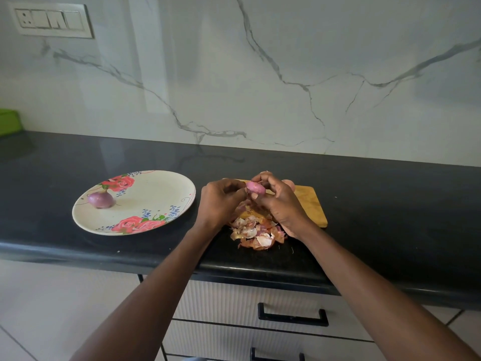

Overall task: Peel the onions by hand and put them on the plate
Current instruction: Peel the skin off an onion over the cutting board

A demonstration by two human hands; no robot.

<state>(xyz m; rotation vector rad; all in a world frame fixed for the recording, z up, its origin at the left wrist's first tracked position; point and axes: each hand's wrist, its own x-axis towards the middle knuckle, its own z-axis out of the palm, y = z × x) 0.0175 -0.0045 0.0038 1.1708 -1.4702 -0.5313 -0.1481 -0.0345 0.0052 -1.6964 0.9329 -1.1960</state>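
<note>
A small pink onion [255, 188] is held above the wooden cutting board [311, 204] between both hands. My right hand [279, 201] grips it from the right and below. My left hand [221, 200] pinches at its left side, fingers closed on it or its skin. A heap of dry onion peels [256, 231] lies under my hands on the counter. One peeled purple onion [101, 199] rests on the left part of the rose-patterned plate [156, 194]. Another unpeeled onion [289, 184] peeks out behind my right hand.
The black counter [390, 204] runs along a marble wall, its front edge close to the peels. A green object [9, 122] sits at the far left. Drawers with black handles [292, 316] are below. A switch panel [52, 20] is on the wall.
</note>
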